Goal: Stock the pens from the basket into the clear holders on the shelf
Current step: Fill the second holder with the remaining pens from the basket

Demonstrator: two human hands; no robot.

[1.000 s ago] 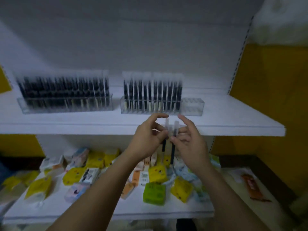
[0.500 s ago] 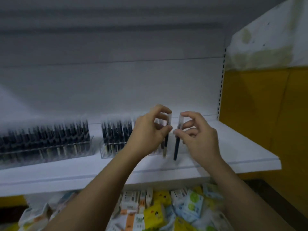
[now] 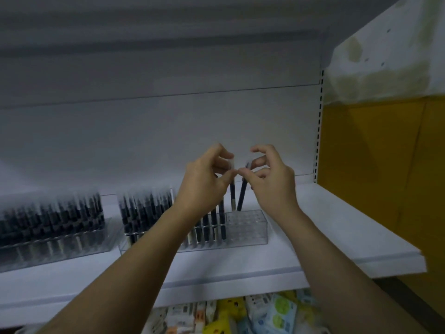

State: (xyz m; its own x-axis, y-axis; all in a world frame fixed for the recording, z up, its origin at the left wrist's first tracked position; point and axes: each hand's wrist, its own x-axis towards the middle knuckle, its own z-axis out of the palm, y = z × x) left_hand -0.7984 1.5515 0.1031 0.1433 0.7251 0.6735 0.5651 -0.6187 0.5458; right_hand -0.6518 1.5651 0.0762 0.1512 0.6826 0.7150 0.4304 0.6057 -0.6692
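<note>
Pens pinched in our fingertips, left hand (image 3: 204,179) gripping one pen (image 3: 232,195), right hand (image 3: 272,182) another (image 3: 241,196), both just above clear holder (image 3: 248,227) on shelf (image 3: 337,227).

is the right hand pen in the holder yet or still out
Still out. The right hand holds its pen tilted, tip just above the holder's empty holes.

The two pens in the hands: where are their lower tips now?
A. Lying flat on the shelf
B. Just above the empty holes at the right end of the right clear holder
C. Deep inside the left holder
B: the left hand and right hand each hold a pen, left pen and right pen, tips just above the right clear holder.
</note>
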